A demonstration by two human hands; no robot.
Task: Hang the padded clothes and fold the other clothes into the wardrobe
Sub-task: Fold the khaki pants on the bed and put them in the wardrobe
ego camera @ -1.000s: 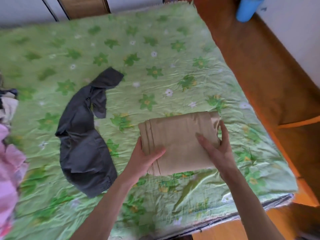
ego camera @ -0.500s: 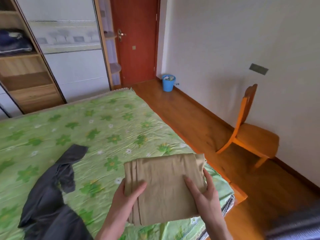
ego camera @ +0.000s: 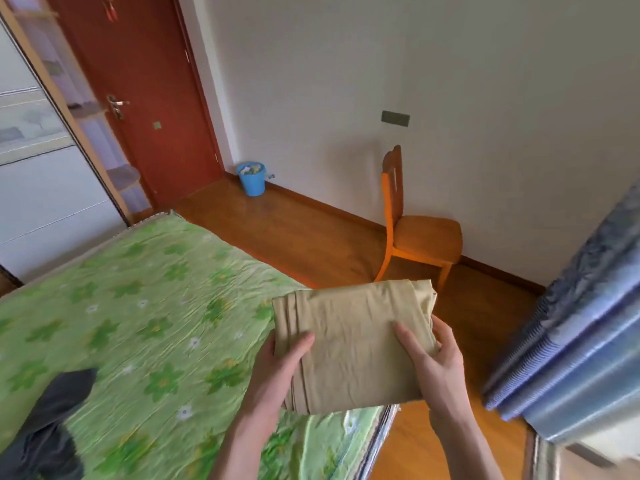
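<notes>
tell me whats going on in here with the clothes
A person is holding a folded tan garment in both hands, the left hand gripping its left edge and the right hand its right edge, lifted over the corner of the bed. A dark garment lies unfolded on the green bedspread at lower left. The wardrobe stands at the left, beyond the bed, beside the red door. The tan piece looks folded and ready to go in.

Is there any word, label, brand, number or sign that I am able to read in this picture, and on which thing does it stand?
None can be read.
Folded beige garment, held in both hands: no label or print visible.
Small green plate on the door: too small to tell.
Grey plate on the wall: blank, as far as it shows.
</notes>
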